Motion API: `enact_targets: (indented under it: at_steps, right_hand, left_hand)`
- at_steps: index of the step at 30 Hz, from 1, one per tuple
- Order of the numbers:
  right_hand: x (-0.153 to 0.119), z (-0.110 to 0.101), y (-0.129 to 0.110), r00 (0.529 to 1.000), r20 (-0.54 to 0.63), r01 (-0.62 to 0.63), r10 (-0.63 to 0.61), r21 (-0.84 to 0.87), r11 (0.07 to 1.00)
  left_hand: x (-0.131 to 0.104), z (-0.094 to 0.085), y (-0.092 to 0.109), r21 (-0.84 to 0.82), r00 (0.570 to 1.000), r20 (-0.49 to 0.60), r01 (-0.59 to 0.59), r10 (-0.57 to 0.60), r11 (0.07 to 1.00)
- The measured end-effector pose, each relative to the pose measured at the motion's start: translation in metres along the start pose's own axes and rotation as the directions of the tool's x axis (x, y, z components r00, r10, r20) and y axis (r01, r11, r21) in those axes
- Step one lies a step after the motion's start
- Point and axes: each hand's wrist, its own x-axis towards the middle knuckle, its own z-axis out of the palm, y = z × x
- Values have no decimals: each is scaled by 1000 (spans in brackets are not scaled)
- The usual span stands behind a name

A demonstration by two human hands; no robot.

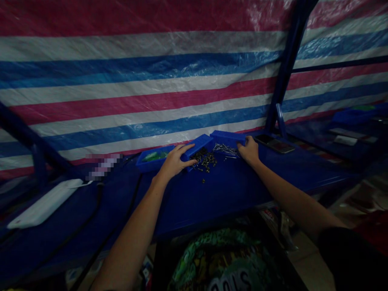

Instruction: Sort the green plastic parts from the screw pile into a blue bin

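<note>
A green patterned shirt point(224, 254) has pale letters, hard to read. The left hand point(176, 161), fingers wide, holds a plastic box point(200, 144); the right hand point(249, 151) grips a second box point(228, 136). Brassy bits point(206, 160) and thin shiny pins point(225, 150) lie at the boxes' fronts.

The left hand point(176, 159) covered the outer end of one bin point(199, 144), and the right hand point(249, 152) hid the outer end of the other bin point(228, 136); neither grip could be made out. The brass bits point(207, 160) were too small and dim to tell their exact shape. Coarse blocks masked an item point(103, 166) at left. The bottom edge cut the shirt point(224, 258); the right edge cut the striped sheet point(151, 81). A far tray point(351, 117) was blurred.
</note>
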Motion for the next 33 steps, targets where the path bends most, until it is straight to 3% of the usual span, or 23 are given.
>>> enact_targets:
  at_steps: [5, 9, 17, 22, 28, 31, 33]
  right_hand:
    - [4, 4, 4, 999, -10, 39, -39, -15, 999]
    - [8, 10, 6, 998, 2, 68, -68, 11, 998]
    - [16, 12, 13, 997, 2, 76, -76, 58, 995]
    - [24, 12, 16, 999, -17, 41, -40, 61, 997]
    - [57, 21, 33, 995, -60, -80, 85, 75, 994]
    - [77, 28, 43, 970, -95, -211, 222, 114, 971]
    - [89, 32, 48, 946, -123, -278, 301, 177, 944]
  left_hand:
    - [0, -4, 7, 49, 998, 31, -64, 62, 997]
    - [1, -7, 6, 25, 997, -31, -63, 63, 998]
    - [1, -20, 8, -12, 976, -205, 66, -67, 998]
    - [6, -13, 2, -87, 921, -350, 153, -174, 984]
    - [50, 2, -21, -142, 812, -455, 339, -366, 930]
    - [82, 12, -35, -187, 778, -413, 436, -473, 880]
    - [102, 22, -43, -236, 787, -323, 472, -526, 850]
